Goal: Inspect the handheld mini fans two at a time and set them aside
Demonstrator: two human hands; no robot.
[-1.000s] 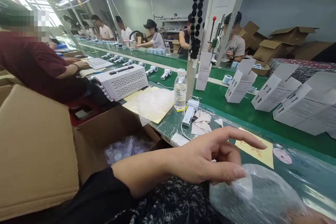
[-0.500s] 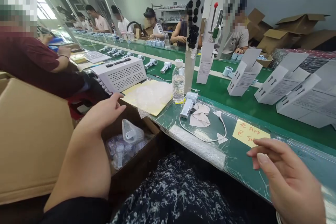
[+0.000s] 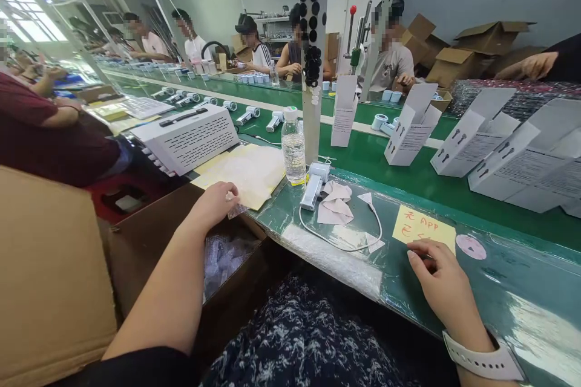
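Note:
My left hand is at the near edge of a stack of clear plastic bags, its fingers pinched on a bag's corner. The bags lie on yellow paper. Below that hand, a cardboard box holds several plastic-wrapped pieces. My right hand rests on the bench with nothing in it, fingers loosely bent and thumb apart, beside a yellow note with red writing. Between the hands lie a light-blue handheld device, a grey cloth and a white cable.
A water bottle stands by the post. Behind are a white slotted machine, several devices on the green belt, and open white boxes at right. A large carton stands at left; co-workers sit across the belt.
My left hand has moved onto the edge of the plastic bags and closed there. My right hand has come down onto the bench by the note. The view has shifted slightly right.

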